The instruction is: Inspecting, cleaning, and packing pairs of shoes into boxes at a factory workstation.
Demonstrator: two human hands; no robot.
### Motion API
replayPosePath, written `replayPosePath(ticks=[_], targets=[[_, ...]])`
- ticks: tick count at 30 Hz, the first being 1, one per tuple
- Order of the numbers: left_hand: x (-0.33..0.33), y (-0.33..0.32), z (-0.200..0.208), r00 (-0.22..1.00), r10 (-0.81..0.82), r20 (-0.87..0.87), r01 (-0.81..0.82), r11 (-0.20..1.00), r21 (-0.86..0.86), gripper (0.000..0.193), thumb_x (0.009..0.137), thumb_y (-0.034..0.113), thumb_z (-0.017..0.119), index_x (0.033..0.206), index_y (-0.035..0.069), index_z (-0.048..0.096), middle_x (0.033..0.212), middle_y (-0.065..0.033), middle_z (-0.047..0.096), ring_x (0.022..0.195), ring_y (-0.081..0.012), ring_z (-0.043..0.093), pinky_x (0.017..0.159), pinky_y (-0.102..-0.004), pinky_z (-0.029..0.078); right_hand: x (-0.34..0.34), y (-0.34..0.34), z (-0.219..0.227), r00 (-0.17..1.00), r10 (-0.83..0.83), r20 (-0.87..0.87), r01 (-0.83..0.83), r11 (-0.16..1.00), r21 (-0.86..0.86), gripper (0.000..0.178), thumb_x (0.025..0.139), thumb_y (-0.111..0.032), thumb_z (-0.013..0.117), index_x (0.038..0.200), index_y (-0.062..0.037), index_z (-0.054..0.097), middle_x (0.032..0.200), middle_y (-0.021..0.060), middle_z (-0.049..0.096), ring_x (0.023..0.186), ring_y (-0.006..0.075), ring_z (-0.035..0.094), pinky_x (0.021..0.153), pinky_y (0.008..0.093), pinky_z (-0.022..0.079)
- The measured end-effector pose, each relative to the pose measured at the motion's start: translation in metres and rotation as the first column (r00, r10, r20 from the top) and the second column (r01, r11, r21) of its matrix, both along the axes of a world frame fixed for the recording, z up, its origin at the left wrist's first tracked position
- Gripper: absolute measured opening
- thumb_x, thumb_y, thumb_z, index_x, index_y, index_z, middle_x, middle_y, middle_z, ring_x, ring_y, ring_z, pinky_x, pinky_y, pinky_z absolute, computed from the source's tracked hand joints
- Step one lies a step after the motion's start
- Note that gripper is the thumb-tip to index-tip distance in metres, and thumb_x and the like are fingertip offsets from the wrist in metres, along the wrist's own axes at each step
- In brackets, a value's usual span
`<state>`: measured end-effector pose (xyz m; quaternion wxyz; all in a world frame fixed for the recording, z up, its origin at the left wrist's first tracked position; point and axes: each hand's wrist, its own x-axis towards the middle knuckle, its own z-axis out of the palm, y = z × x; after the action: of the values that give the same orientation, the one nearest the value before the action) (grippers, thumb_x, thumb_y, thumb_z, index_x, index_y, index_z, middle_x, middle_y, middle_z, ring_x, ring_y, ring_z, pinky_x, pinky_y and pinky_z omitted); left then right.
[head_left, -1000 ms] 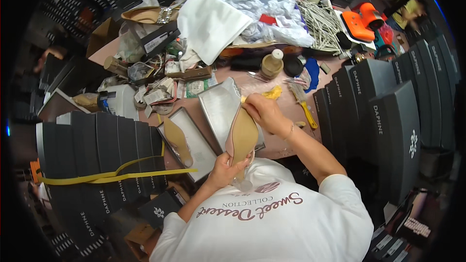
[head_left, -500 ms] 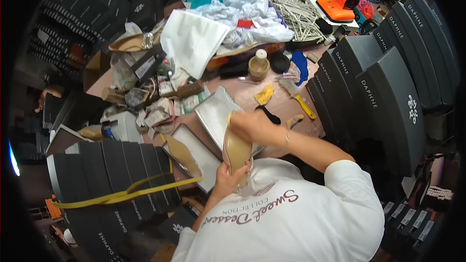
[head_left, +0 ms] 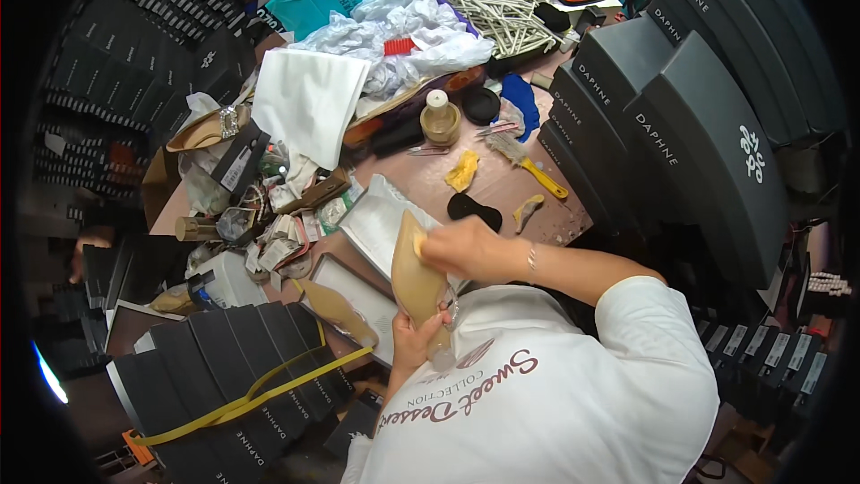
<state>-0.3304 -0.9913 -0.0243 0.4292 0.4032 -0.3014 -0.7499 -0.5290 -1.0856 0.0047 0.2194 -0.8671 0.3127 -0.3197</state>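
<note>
Doing this well prob. called for a firm left grip, sole kept flat & light, even pressure w/ the right. The pointed beige shoe (head_left: 410, 273) was mid-frame, sole up. Left hand (head_left: 416, 339) had fingers closed round its heel end; right hand (head_left: 466, 248) had fingers bunched at the forepart, apparently pinching a small yellow scrap (head_left: 418, 243), tho blur hid how tightly. Vs 0.5 s earlier, right hand had shifted off the toe tip, leaving it uncovered.
</note>
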Motion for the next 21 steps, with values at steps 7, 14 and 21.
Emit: replayPosePath(ticks=[7, 14, 21], targets=[[0.001, -0.006, 0.002, 0.999, -0.038, 0.037, 0.037, 0.998, 0.050, 0.029, 0.082, -0.002, 0.061, 0.110, 0.000, 0.055, 0.097, -0.0085, 0.060, 0.081, -0.0146, 0.059, 0.073, -0.0276, 0.049, 0.018, -0.032, -0.012, 0.976, -0.210, 0.052, 0.208, 0.977, 0.044, 0.013, 0.079, -0.018, 0.062, 0.081, -0.0093, 0.052, 0.070, 0.0086, 0.055, 0.062, 0.0312, 0.058, 0.051, 0.0390, 0.046], [0.008, -0.019, 0.003, 0.982, -0.080, 0.172, 0.094, 0.993, -0.075, 0.026, 0.089, 0.013, 0.059, 0.112, 0.001, 0.054, 0.098, -0.0069, 0.060, 0.084, -0.0134, 0.061, 0.074, -0.0277, 0.050, -0.017, -0.090, -0.056, 0.834, -0.480, -0.271, 0.527, 0.838, 0.139, 0.021, 0.084, -0.017, 0.060, 0.101, -0.0043, 0.058, 0.092, 0.0162, 0.061, 0.085, 0.0365, 0.058, 0.072, 0.0436, 0.046], [0.029, -0.058, -0.016, 0.841, 0.480, -0.248, -0.399, 0.861, 0.314, 0.038, 0.097, 0.035, 0.043, 0.115, 0.004, 0.052, 0.101, -0.0074, 0.060, 0.092, -0.0179, 0.060, 0.076, -0.0318, 0.051, 0.022, -0.001, -0.045, 0.913, -0.261, 0.314, -0.256, 0.235, 0.938, 0.051, 0.098, -0.036, 0.044, 0.127, 0.0062, 0.046, 0.109, 0.0130, 0.061, 0.099, 0.0181, 0.060, 0.086, 0.0306, 0.048]])
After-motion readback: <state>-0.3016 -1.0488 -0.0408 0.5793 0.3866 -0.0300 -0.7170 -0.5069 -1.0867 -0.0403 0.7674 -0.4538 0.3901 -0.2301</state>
